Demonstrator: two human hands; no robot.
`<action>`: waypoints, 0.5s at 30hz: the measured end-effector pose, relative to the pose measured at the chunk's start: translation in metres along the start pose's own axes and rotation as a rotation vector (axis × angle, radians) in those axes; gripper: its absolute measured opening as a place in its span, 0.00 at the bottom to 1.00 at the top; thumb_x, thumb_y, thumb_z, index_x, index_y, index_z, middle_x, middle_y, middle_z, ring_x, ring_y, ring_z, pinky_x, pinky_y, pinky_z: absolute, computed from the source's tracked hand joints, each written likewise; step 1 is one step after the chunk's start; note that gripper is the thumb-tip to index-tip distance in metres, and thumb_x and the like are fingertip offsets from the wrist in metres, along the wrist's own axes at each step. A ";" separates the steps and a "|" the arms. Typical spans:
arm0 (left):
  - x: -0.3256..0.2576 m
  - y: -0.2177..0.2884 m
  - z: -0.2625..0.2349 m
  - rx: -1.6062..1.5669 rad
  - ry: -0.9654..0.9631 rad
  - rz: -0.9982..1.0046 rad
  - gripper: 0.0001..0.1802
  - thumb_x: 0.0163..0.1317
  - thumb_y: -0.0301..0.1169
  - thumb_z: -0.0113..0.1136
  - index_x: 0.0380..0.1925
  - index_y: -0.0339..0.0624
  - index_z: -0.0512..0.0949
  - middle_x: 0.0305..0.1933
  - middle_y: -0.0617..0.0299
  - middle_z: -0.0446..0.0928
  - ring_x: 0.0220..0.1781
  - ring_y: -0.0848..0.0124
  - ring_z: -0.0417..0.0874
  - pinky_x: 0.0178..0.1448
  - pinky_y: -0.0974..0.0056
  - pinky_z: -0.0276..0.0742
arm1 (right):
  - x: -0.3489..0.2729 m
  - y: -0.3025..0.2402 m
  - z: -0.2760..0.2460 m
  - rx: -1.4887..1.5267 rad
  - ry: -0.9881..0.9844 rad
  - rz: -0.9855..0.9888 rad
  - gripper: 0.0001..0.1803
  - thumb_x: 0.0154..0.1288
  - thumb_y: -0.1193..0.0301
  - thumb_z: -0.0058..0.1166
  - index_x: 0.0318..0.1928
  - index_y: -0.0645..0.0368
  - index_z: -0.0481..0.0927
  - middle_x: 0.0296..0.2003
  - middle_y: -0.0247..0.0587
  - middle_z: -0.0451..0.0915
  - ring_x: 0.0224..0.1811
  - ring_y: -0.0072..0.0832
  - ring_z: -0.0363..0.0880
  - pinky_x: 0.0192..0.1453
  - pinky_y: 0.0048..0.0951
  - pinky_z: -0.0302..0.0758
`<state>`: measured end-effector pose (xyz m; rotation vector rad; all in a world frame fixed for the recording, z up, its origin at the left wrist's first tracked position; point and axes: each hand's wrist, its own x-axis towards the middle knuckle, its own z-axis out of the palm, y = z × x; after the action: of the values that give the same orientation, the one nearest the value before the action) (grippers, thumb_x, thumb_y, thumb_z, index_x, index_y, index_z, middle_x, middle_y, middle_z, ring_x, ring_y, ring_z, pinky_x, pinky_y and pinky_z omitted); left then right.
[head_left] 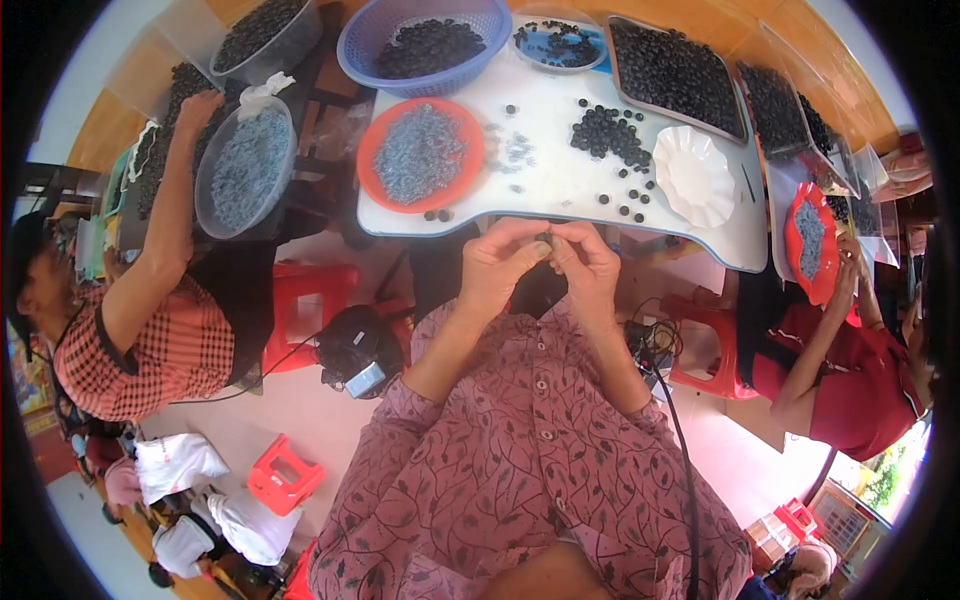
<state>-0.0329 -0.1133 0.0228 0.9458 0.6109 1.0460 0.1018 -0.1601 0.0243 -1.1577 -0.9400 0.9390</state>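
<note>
Pinching a small dark piece [545, 239] between the fingertips of my left hand [503, 264] and right hand [585, 264], midway, on the near side of the white table [556, 188]; its long axis is unclear.

Bright, floor [725, 455] washed out at right, fisheye-bent edges, black corners

One red plastic stool [287, 474] is located on the pale, smooth floor [240, 420], near two full white sacks [178, 466]. A second red plastic stool [320, 278] is located beside a co-worker in an orange-and-black checked shirt [165, 345]. At right: a co-worker in a dark red top [855, 390].
</note>
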 end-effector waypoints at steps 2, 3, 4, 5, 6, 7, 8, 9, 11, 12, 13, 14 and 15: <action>-0.003 0.003 0.002 0.044 0.014 0.056 0.14 0.58 0.15 0.61 0.45 0.33 0.80 0.45 0.62 0.78 0.45 0.75 0.80 0.50 0.70 0.79 | -0.001 -0.005 0.002 0.012 -0.015 0.006 0.08 0.67 0.76 0.54 0.45 0.63 0.81 0.37 0.30 0.77 0.31 0.13 0.74 0.33 0.15 0.70; -0.004 0.004 0.003 0.044 0.016 0.057 0.14 0.58 0.15 0.61 0.45 0.33 0.80 0.45 0.62 0.78 0.45 0.75 0.80 0.50 0.70 0.79 | -0.002 -0.007 0.003 0.022 -0.029 0.014 0.08 0.68 0.75 0.54 0.45 0.63 0.81 0.37 0.30 0.77 0.30 0.13 0.74 0.32 0.15 0.69; -0.006 0.006 0.004 0.063 0.033 0.081 0.14 0.58 0.15 0.62 0.45 0.33 0.80 0.44 0.62 0.78 0.45 0.75 0.80 0.49 0.71 0.78 | -0.003 -0.006 0.003 0.022 -0.032 0.014 0.08 0.68 0.75 0.54 0.45 0.63 0.81 0.37 0.30 0.77 0.30 0.13 0.74 0.32 0.15 0.69; -0.007 0.007 0.004 0.082 0.049 0.105 0.14 0.57 0.14 0.62 0.44 0.33 0.80 0.43 0.62 0.77 0.44 0.75 0.80 0.48 0.71 0.78 | -0.004 -0.005 0.004 0.076 -0.040 0.032 0.08 0.68 0.74 0.54 0.45 0.63 0.81 0.35 0.29 0.77 0.30 0.13 0.73 0.32 0.15 0.69; -0.008 0.007 0.003 0.082 0.053 0.108 0.14 0.57 0.14 0.62 0.44 0.33 0.80 0.43 0.62 0.77 0.44 0.75 0.80 0.48 0.71 0.78 | -0.005 -0.005 0.004 0.130 -0.048 0.051 0.09 0.69 0.73 0.54 0.45 0.63 0.81 0.34 0.29 0.77 0.29 0.13 0.73 0.32 0.15 0.68; -0.008 0.007 0.002 0.169 0.053 0.136 0.14 0.56 0.15 0.63 0.44 0.33 0.81 0.42 0.62 0.77 0.43 0.76 0.80 0.47 0.72 0.78 | -0.005 -0.006 0.005 0.130 -0.052 0.052 0.09 0.69 0.73 0.54 0.45 0.63 0.81 0.34 0.29 0.77 0.29 0.13 0.73 0.32 0.15 0.68; -0.009 0.008 0.001 0.257 0.052 0.162 0.14 0.56 0.15 0.64 0.43 0.33 0.81 0.42 0.61 0.77 0.42 0.76 0.80 0.46 0.72 0.78 | -0.005 -0.007 0.004 0.142 -0.059 0.072 0.09 0.69 0.72 0.53 0.45 0.63 0.81 0.33 0.29 0.77 0.29 0.13 0.73 0.32 0.15 0.68; -0.010 0.008 0.001 0.257 0.055 0.162 0.14 0.56 0.15 0.64 0.43 0.33 0.81 0.42 0.61 0.77 0.42 0.76 0.80 0.46 0.72 0.78 | -0.005 -0.007 0.004 0.153 -0.066 0.093 0.09 0.69 0.71 0.53 0.45 0.63 0.81 0.31 0.28 0.77 0.28 0.13 0.72 0.32 0.15 0.68; -0.011 0.011 0.003 0.267 0.033 0.161 0.13 0.55 0.15 0.64 0.42 0.33 0.81 0.41 0.61 0.78 0.41 0.76 0.80 0.44 0.72 0.78 | -0.004 -0.006 0.004 0.177 -0.066 0.107 0.09 0.70 0.72 0.53 0.44 0.62 0.81 0.30 0.28 0.76 0.28 0.13 0.72 0.31 0.15 0.67; -0.012 0.015 0.004 0.266 0.033 0.164 0.13 0.55 0.15 0.64 0.42 0.33 0.81 0.41 0.61 0.78 0.41 0.76 0.80 0.44 0.72 0.78 | -0.004 -0.006 0.004 0.200 -0.064 0.120 0.08 0.70 0.72 0.53 0.43 0.62 0.81 0.29 0.27 0.76 0.28 0.12 0.71 0.31 0.15 0.67; -0.012 0.018 0.006 0.292 0.033 0.189 0.12 0.56 0.16 0.64 0.41 0.33 0.81 0.40 0.61 0.78 0.41 0.76 0.80 0.44 0.72 0.78 | -0.005 -0.006 0.004 0.199 -0.064 0.117 0.08 0.70 0.72 0.53 0.43 0.62 0.81 0.29 0.27 0.76 0.28 0.12 0.71 0.31 0.15 0.67; -0.010 0.020 0.006 0.319 0.033 0.214 0.11 0.56 0.16 0.64 0.41 0.33 0.81 0.39 0.62 0.78 0.40 0.76 0.80 0.43 0.72 0.78 | -0.005 -0.005 0.005 0.164 -0.063 0.141 0.07 0.70 0.72 0.52 0.42 0.61 0.80 0.28 0.27 0.76 0.27 0.12 0.70 0.31 0.14 0.67; -0.010 0.017 0.005 0.319 0.031 0.219 0.11 0.56 0.16 0.64 0.41 0.33 0.81 0.39 0.62 0.78 0.40 0.76 0.80 0.43 0.72 0.78 | -0.005 -0.004 0.005 0.130 -0.062 0.163 0.06 0.70 0.72 0.52 0.41 0.61 0.79 0.28 0.26 0.75 0.27 0.11 0.69 0.31 0.14 0.66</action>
<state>-0.0405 -0.1209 0.0399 1.2999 0.7250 1.1802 0.0956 -0.1639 0.0289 -1.1121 -0.8300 1.1565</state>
